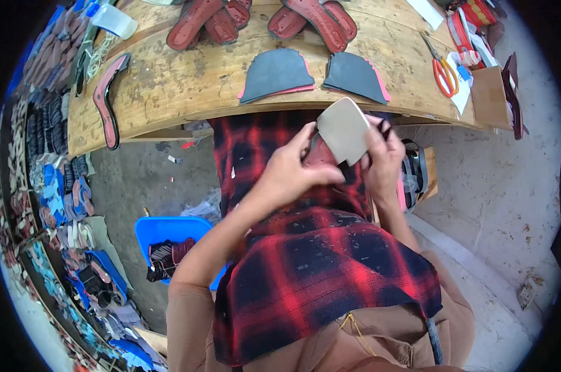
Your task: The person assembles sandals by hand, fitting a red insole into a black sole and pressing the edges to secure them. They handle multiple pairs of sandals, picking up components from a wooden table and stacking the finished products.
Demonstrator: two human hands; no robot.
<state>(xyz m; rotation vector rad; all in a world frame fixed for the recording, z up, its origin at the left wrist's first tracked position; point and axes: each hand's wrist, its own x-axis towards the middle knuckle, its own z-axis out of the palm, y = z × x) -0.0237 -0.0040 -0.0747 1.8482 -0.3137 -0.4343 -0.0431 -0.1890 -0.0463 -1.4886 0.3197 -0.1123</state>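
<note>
Above my checked red-and-black apron (321, 260), just off the near edge of the table, I hold two pieces together. My left hand (290, 166) has its thumb and fingers closed around a dark red shoe sole (319, 154), most of it hidden. A beige-grey, round-ended flat piece (344, 130) overlaps that sole, and the fingers of my right hand (383, 147) pinch its right edge. Beyond my hands lie two stacks of dark grey, pink-edged cut pieces, a left stack (277, 75) and a right stack (357, 77).
Red soles (197, 22) lie in piles on the wooden table (175, 80). At left are a curved red strip (106, 102) and a bottle (113, 22); at right, orange-handled scissors (443, 75) and a cardboard box (491, 96). A blue bin (145, 229) stands by my left arm.
</note>
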